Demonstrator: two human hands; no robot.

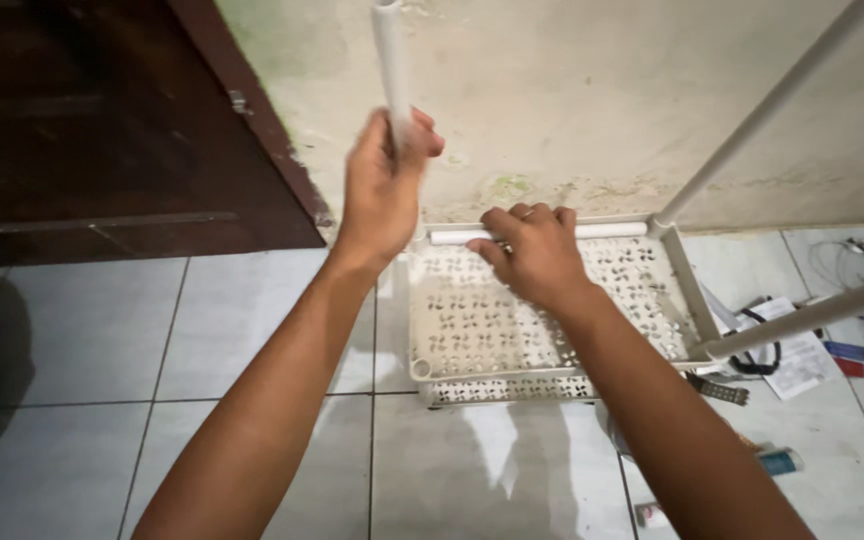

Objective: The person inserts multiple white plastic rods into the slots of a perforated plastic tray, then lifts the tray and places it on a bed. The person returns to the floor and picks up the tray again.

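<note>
I note loose clutter on the floor to the right of the rack: papers (802, 355), a black cable (757, 358), a blue lighter (852, 351), a small blue-capped tube (780, 461) and a metal clip-like piece (717, 388); two white poles (752, 125) slant up from the tray's right corners across that side. Floor (92, 330) is glossy pale tile with reflections; behind it a stained cream wall (572, 100) and a dark brown door (82, 120) at left. The perforated cream plastic shelf tray (472, 325) sits on the floor against the wall. Left hand (382, 190) is raised, fingers clenched around a white tube (392, 60) held nearly upright over the tray's back left corner. Right hand (537, 255) reaches down palm-down, fingers curled over the short horizontal white tube (607, 230) lying along the tray's back rim; I cannot tell whether it grips or only presses
</note>
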